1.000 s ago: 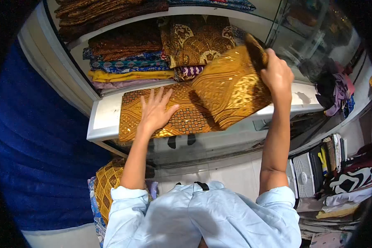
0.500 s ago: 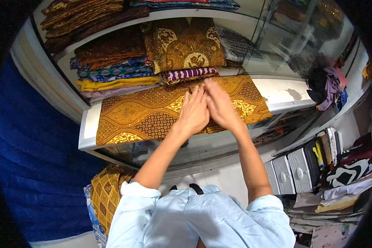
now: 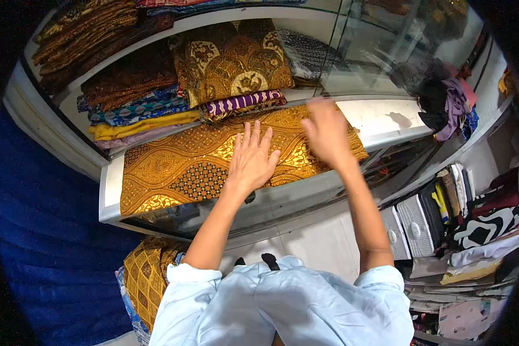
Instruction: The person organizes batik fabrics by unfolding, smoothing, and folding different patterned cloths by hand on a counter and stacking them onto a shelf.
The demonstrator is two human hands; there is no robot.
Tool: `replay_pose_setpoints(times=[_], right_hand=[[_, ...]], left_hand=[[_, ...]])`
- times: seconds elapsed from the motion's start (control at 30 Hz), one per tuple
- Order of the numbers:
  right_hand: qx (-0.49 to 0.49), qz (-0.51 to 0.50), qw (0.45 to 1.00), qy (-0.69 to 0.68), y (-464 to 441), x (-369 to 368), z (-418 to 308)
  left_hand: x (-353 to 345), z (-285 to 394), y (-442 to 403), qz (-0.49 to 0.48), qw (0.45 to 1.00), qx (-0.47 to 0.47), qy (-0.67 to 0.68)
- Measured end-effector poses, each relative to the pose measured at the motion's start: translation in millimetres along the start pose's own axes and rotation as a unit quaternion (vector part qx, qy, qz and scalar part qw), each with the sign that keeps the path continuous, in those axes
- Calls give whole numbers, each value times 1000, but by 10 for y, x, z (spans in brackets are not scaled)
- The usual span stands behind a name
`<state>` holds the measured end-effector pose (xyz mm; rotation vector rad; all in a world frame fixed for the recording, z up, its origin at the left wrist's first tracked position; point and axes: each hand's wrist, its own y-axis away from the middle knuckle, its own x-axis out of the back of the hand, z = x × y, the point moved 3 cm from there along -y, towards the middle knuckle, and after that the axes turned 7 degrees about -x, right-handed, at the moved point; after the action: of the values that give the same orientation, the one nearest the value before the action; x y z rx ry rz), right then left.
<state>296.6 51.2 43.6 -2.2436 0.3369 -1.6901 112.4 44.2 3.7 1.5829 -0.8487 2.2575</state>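
A gold, brown and black batik cloth [image 3: 199,181] lies folded lengthwise along the white ledge of a glass display case. My left hand [image 3: 254,157] rests flat on the middle of this cloth, fingers spread and pointing away from me. My right hand [image 3: 328,134] is over the cloth's right part; motion smears its fingers, and I cannot tell whether it touches the fabric. Just behind the cloth, a purple-and-white patterned roll of fabric [image 3: 245,104] lies beneath a folded brown and gold batik [image 3: 233,63].
Folded fabrics, including a yellow one [image 3: 147,125], are stacked inside the case at left. Dark and purple cloths [image 3: 457,106] lie at the ledge's right end. A blue curtain [image 3: 46,242] hangs at left. Bundled gold cloth [image 3: 147,277] stands below; packaged goods [image 3: 415,225] fill the lower right.
My hands were close together at the middle of the cloth. The right hand has moved off to the right, while the left stays on the fabric with fingers more spread. The view has shifted slightly.
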Motion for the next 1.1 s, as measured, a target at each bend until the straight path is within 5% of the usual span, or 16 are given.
replay_pose_setpoints(times=[0.07, 0.17, 0.3, 0.4, 0.43, 0.5, 0.53, 0.6, 0.73, 0.83, 0.9, 0.97, 1.0, 1.1], right_hand=[[129, -52, 989, -50, 176, -346, -305], [88, -57, 994, 17, 154, -444, -103], [-166, -27, 977, 134, -74, -140, 576], [-99, 102, 977, 156, -67, -140, 422], [-22, 110, 993, 43, -13, -79, 138], [100, 47, 994, -22, 165, -197, -303], [141, -81, 986, -36, 239, -350, -336], [114, -80, 990, -9, 196, -412, -169], [-151, -97, 979, 97, -82, -121, 549], [-199, -38, 961, 190, -130, -46, 549], [-51, 22, 997, 63, -42, -116, 220], [62, -30, 997, -45, 128, -239, -170], [91, -110, 989, -35, 199, -324, -236], [31, -113, 993, 26, 100, -359, 19]], left_hand=[[12, 2, 5, -3, 1000, -1, 4], [4, -12, 12, 6, 1000, -12, 3], [10, 10, 34, 15, 1000, -7, -1], [9, 8, 14, 29, 1000, -12, 1], [12, 12, 18, 37, 999, -16, 7], [5, 14, 24, 44, 999, -23, 11], [-2, 7, 26, 43, 999, -26, 9], [8, -1, 17, 43, 999, -31, 5], [14, 3, 29, 44, 999, -30, 5], [-6, 7, 33, 44, 999, -23, 5], [-6, 4, 14, 46, 999, -23, 3], [-9, 3, 17, 47, 999, -28, 1], [-12, 5, 17, 43, 999, -28, 2], [-2, 1, 11, 39, 999, -27, 3]])
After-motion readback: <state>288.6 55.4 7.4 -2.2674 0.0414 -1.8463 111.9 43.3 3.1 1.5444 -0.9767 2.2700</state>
